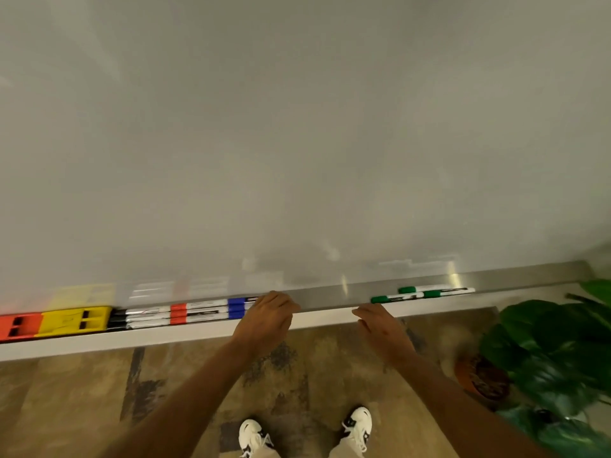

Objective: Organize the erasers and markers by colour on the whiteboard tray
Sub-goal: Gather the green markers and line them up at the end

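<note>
The whiteboard tray [327, 297] runs along the bottom of the board. From the left it holds a red eraser [18, 325], a yellow eraser [74, 320], black markers [139, 317], red markers [195, 312] and blue markers [236, 307] in rows. Three green markers [420, 294] lie apart at the right. My left hand [267, 317] rests curled over the right ends of the blue markers; whether it grips them is hidden. My right hand [380, 328] hovers at the tray's front edge, fingers apart, holding nothing.
The white board [297, 143] fills the upper view. A potted leafy plant [545, 365] stands on the floor at the right, below the tray's end. My two white shoes [304, 431] are on the wooden floor.
</note>
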Tool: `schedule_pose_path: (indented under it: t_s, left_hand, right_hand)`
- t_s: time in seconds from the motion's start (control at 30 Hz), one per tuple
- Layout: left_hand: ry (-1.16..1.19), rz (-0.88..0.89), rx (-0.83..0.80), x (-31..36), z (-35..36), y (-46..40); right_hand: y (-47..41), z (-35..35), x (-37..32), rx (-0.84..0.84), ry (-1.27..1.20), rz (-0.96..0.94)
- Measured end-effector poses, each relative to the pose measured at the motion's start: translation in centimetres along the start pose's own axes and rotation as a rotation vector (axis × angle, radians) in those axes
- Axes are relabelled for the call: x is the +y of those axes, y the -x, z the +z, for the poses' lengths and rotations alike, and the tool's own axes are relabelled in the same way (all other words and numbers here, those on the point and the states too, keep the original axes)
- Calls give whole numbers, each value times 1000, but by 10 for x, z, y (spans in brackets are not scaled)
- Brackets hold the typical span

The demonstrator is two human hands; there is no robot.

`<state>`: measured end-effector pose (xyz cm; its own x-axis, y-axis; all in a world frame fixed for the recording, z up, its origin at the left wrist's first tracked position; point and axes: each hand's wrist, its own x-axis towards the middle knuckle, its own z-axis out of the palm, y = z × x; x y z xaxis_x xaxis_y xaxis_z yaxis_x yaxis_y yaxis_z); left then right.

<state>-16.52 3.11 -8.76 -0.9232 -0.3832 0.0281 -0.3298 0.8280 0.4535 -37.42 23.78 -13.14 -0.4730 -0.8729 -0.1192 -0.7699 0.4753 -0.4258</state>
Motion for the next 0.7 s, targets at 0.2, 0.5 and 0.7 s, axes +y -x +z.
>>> schedule_pose_path:
  t_s: [0.2,0.5,0.7]
  left_hand:
    - [60,-25,-123,85,61,-71]
    - [-51,-28,-137,160,136,-151]
    - [-224,-61,-251,166,157,-170]
  right_hand:
    - [26,-53,87,50,1,39]
    - [47,-108,188,85,37,180]
    - [51,-123,221,82,0,156]
